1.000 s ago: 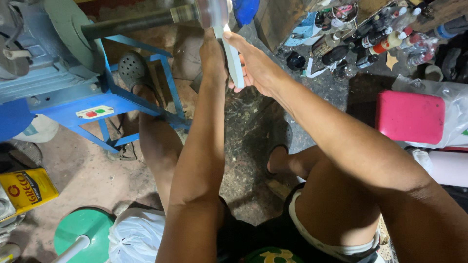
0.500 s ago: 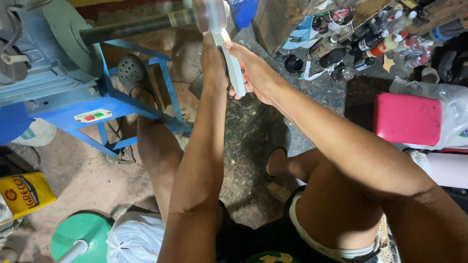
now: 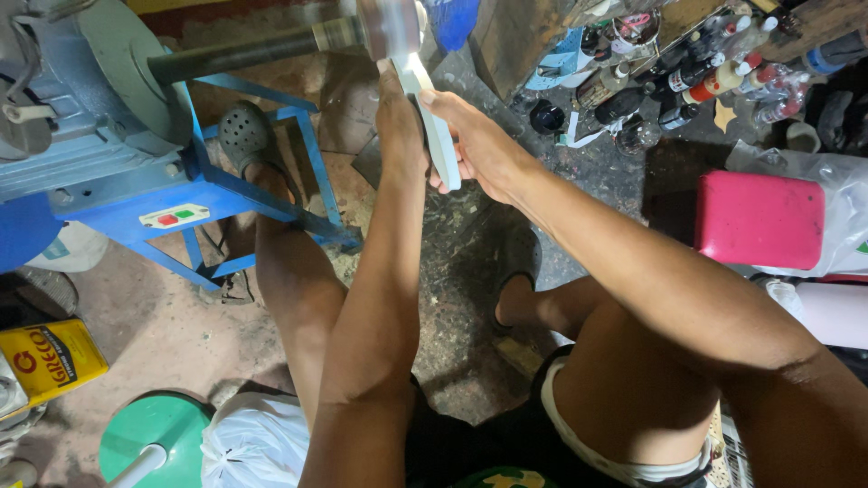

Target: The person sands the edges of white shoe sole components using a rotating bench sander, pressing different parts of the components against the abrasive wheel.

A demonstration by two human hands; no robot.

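A pale, flat, curved piece [image 3: 436, 136] is held between both my hands, its upper end pressed against a blurred spinning wheel [image 3: 387, 27] at the end of a dark shaft [image 3: 244, 54]. My left hand [image 3: 400, 117] grips the piece from the left side. On the right side my right hand [image 3: 479, 145] wraps its fingers around it. The shaft runs out of a grey-blue motor [image 3: 63, 99] on a blue metal stand [image 3: 226, 194]. I sit with bare knees apart, feet on the floor.
Several dark bottles [image 3: 669, 72] and jars crowd the upper right. A pink box [image 3: 758, 220] lies at right beside a white plastic bag. A yellow tin [image 3: 45, 357], a green round lid [image 3: 154, 434] and a white bag [image 3: 253, 443] sit lower left. A grey clog [image 3: 242, 136] is under the stand.
Both hands and the pale piece stay at the wheel; the view has shifted slightly and the piece looks a little lower against the wheel.
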